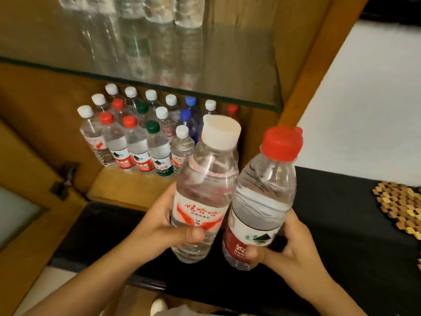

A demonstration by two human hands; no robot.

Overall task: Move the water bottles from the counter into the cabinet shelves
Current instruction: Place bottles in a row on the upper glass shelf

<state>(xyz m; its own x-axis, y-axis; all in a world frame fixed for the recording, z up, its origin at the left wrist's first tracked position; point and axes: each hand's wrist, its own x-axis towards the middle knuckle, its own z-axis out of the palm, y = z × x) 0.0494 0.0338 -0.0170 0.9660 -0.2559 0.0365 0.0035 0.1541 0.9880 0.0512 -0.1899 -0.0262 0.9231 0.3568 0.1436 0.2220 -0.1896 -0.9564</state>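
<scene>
Left hand (164, 224) is gripping a white-capped bottle (202, 192) — right hand (293, 252) is gripping a red-capped bottle (262, 201). Both bottles are hanging upright over the black counter (355, 224), before the cabinet's stocked lower shelf (127, 185).

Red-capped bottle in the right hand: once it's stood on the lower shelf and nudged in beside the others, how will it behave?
The red-capped bottle looks full, so probably heavy for its size. It is tall and narrow, so a high push may tip it; push low. Its clear ribbed wall likely flexes a little in the right hand. The shelved bottles stand close together, so a knock could topple neighbours.
</scene>
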